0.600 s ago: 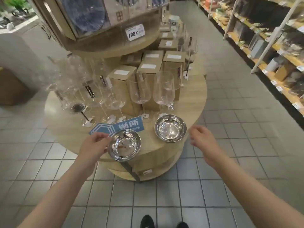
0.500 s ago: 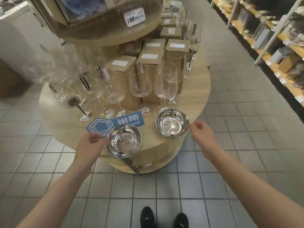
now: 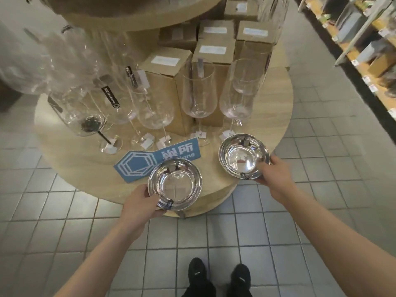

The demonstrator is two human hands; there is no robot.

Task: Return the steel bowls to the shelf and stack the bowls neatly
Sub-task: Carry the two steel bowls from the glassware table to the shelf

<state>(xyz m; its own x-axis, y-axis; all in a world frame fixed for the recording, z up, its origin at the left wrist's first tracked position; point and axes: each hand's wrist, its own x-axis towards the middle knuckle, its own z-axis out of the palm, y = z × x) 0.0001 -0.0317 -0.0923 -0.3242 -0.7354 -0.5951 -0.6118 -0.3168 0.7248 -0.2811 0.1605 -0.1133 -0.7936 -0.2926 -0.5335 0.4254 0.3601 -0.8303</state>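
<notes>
At lower centre, the left hand (image 3: 140,205) is gripping the near rim of one steel bowl (image 3: 175,184) at the round wooden stand's (image 3: 276,125) front edge. Right of centre, the right hand (image 3: 275,179) is pinching the second bowl's (image 3: 243,159) rim. Wine glasses (image 3: 198,91) are standing beyond, upper centre.

wine glasses (image 3: 198,91), cardboard boxes (image 3: 165,82), blue sign (image 3: 150,160)

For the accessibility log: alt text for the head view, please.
Each of the hands grips a steel bowl at the edge of a round wooden display table: left hand, left bowl; right hand, right bowl. Wine glasses stand behind.
</notes>
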